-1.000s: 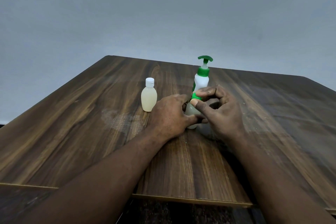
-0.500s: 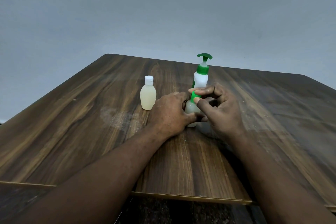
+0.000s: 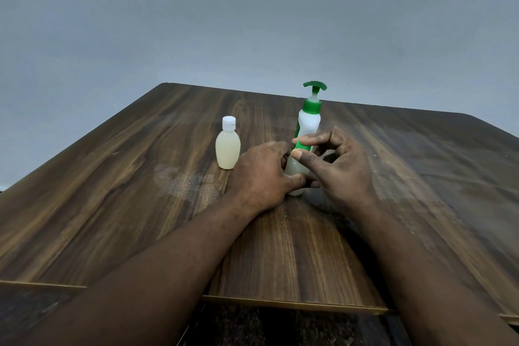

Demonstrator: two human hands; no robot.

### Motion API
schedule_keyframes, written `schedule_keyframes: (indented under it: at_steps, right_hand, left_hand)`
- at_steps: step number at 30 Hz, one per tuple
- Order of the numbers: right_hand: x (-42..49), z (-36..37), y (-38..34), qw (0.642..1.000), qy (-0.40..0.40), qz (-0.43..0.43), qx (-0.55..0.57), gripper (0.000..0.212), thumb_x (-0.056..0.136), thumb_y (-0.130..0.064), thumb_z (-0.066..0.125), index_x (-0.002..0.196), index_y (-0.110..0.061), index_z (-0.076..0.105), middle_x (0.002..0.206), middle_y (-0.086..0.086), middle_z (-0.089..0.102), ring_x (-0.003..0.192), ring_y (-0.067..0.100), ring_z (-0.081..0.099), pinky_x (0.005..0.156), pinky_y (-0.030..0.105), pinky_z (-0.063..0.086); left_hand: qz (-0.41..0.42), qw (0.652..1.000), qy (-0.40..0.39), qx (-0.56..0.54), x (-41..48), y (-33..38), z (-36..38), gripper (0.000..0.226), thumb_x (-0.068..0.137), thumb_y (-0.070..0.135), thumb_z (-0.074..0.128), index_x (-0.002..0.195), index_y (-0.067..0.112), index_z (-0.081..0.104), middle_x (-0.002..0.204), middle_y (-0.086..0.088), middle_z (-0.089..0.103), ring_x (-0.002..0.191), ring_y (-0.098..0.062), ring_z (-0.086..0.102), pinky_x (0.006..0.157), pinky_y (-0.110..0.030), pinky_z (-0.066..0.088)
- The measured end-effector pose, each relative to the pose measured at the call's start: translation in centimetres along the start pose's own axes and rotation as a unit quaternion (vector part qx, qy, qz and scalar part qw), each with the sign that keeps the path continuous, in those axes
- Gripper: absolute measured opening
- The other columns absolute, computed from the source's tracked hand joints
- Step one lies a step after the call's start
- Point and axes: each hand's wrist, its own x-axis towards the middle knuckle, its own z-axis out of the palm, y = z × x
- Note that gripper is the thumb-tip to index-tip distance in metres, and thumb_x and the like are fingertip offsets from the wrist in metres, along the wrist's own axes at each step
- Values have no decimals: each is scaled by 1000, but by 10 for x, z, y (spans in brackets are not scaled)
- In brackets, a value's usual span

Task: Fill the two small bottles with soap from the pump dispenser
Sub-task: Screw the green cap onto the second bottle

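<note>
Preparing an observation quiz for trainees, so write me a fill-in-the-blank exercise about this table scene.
The small bottle left of both hands has a ____ lid.
The right hand pinches the ____ cap on the second bottle, which the left hand grips.
The pump dispenser stands ____ that gripped bottle.
Missing words: white; green; behind.

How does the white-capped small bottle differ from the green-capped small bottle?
The small translucent plastic bottle with the white cap stands free, untouched; the small translucent bottle with the green cap is held at its body by the left hand. The right hand pinches the green cap; nothing touches the white cap. Both stand upright on the wooden table and hold pale liquid.
</note>
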Motion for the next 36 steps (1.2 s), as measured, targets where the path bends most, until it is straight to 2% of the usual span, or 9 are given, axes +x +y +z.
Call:
schedule_keyframes:
  at_steps: [5,12,17,19,23,26,29,32,36]
  right_hand:
    - [0,-1,2,998,-54,-10,43,19,92,-14,74,101,-31,74,120,1,79,119,22,73,97,54,62]
    - [0,0,2,999,-33,-15,21,21,88,-16,77,99,-34,73,112,-3,81,101,18,73,85,39,57]
    - [-1,4,4,997,-10,8,71,26,85,-10,80,91,-34,76,109,6,81,110,23,77,97,57,61]
    - [-2,6,5,998,4,14,67,25,84,-10,81,89,-34,76,108,5,82,108,22,78,94,59,62]
    - [-3,9,6,999,24,9,36,24,83,-19,83,91,-41,76,106,0,82,105,20,79,87,58,64]
    - [-4,6,5,1000,25,4,12,23,89,-17,84,97,-36,76,105,-4,82,98,20,79,81,58,64]
    - [-4,4,5,996,35,-35,-70,22,87,-29,84,107,-35,78,96,-8,80,78,19,74,69,47,63]
    - [-4,1,5,993,48,-45,-98,20,91,-26,86,109,-24,79,101,-11,80,81,12,73,68,27,59]
    - [-6,1,6,985,48,-65,-153,6,92,-21,84,94,-22,79,87,-15,77,73,9,71,64,25,55]
  left_hand:
    - [5,1000,5,-9,0,-1,1,40,78,61,82,91,32,58,78,14,53,72,-7,53,60,-29,38]
    - [-19,996,-16,-83,-1,-6,-1,46,79,62,81,109,28,72,71,15,61,67,0,56,63,-28,46]
    - [-39,997,-1,-71,-3,0,1,61,65,80,64,99,30,69,86,12,72,86,-7,65,76,-39,59]
    - [-44,997,1,-60,-3,2,2,66,60,82,52,99,31,68,87,11,71,91,-9,63,78,-39,57]
    - [-49,998,-10,-47,-5,4,-2,49,76,67,68,103,26,69,88,8,71,93,-13,62,80,-44,57]
    - [-46,999,-8,-22,-7,7,-3,65,68,79,51,104,28,69,88,6,70,90,-13,61,76,-42,57]
    - [-63,998,19,2,-5,5,-2,59,69,80,52,98,31,66,86,5,69,84,-14,63,71,-41,58]
    - [-89,994,55,13,-5,1,-5,46,82,70,70,104,29,67,90,4,73,84,-18,68,70,-39,59]
    - [-115,989,83,36,-3,-5,-5,45,85,70,71,103,28,70,90,6,74,83,-18,69,64,-32,51]
